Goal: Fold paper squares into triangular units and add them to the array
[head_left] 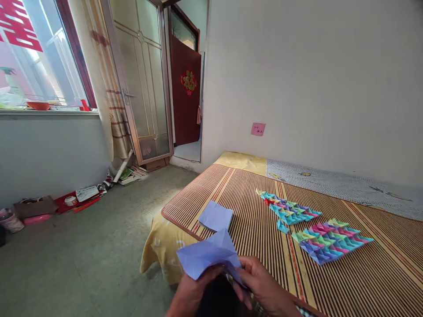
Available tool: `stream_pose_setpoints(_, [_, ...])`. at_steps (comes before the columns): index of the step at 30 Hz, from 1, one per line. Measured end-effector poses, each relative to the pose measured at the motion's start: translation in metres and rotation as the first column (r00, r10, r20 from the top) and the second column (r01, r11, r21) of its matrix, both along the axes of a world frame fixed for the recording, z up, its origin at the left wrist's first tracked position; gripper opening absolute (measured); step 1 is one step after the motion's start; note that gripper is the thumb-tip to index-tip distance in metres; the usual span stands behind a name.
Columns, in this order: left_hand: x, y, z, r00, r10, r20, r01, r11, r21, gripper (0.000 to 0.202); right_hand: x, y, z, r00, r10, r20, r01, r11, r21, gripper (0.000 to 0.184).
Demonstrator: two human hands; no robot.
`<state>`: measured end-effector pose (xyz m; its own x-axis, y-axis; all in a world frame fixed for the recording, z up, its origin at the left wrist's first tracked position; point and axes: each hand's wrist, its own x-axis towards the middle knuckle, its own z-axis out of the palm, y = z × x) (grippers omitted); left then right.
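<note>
At the bottom of the view both my hands grip one light purple paper sheet point(209, 253), partly folded and raised above the bed's edge. My left hand point(191, 293) pinches its lower left part. My right hand point(262, 286) pinches the lower right corner with closed fingers. Just beyond lies a small stack of purple paper squares point(215, 215) on the striped bamboo mat point(238, 185). Two flat groups of folded colourful paper pieces lie further right, one point(289, 209) near the middle and one point(332, 240) closer to me.
The mat covers a bed with a yellow sheet point(158, 246) against a white wall carrying a pink note point(258, 129). To the left is bare floor point(92, 255), with clutter and books point(132, 172) under the window, a glass door and a dark red door behind.
</note>
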<state>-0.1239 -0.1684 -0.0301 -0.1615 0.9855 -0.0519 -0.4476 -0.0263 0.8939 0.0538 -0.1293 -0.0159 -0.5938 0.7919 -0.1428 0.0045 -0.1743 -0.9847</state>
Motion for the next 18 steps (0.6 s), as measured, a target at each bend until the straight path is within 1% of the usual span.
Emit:
stream_pose_setpoints(1, [-0.002,-0.002,0.005,0.999,-0.035,-0.026,0.036,0.999,0.025,0.020,0.000,-0.001,0.002,1.000,0.027,0.016,-0.027,1.000,0.003,0.060])
stream_pose_setpoints(2, [-0.002,-0.003,0.010,0.996,-0.077,-0.043,0.079,0.995,0.068,0.019,0.000,-0.001,0.005,0.999,0.042,0.025,-0.042,0.999,0.003,0.061])
stream_pose_setpoints(3, [-0.002,-0.004,0.014,0.995,-0.088,-0.037,0.092,0.990,0.103,0.022,0.000,-0.002,0.007,0.998,0.048,0.032,-0.048,0.999,0.001,0.061])
stream_pose_setpoints(5, [0.001,-0.004,0.020,0.994,-0.107,0.031,0.102,0.986,0.136,0.029,0.001,-0.005,0.011,0.997,0.050,0.051,-0.049,0.999,-0.009,0.061])
stream_pose_setpoints(7, [0.004,-0.003,0.022,0.987,-0.105,0.125,0.091,0.989,0.117,0.033,0.003,-0.008,0.015,0.997,0.050,0.066,-0.050,0.999,-0.006,0.059])
stream_pose_setpoints(9, [0.005,-0.003,0.021,0.983,-0.066,0.174,0.053,0.996,0.077,0.031,0.005,-0.010,0.019,0.998,0.040,0.046,-0.041,0.999,0.019,0.061])
stream_pose_setpoints(12, [0.005,-0.004,0.021,0.983,0.086,0.162,-0.091,0.996,0.025,0.030,0.007,-0.013,0.027,1.000,-0.006,-0.024,0.007,0.997,0.074,0.067])
stream_pose_setpoints(14, [0.006,-0.006,0.024,0.977,0.153,0.152,-0.156,0.988,0.009,0.030,0.006,-0.015,0.033,0.999,-0.022,-0.037,0.026,0.994,0.107,0.066])
stream_pose_setpoints(16, [0.009,-0.008,0.031,0.971,0.166,0.175,-0.167,0.986,-0.007,0.030,0.004,-0.017,0.038,0.999,-0.046,-0.017,0.048,0.989,0.138,0.059])
stream_pose_setpoints(18, [0.012,-0.011,0.038,0.965,0.145,0.220,-0.142,0.989,-0.030,0.031,0.000,-0.019,0.040,0.996,-0.091,0.004,0.089,0.983,0.160,0.051])
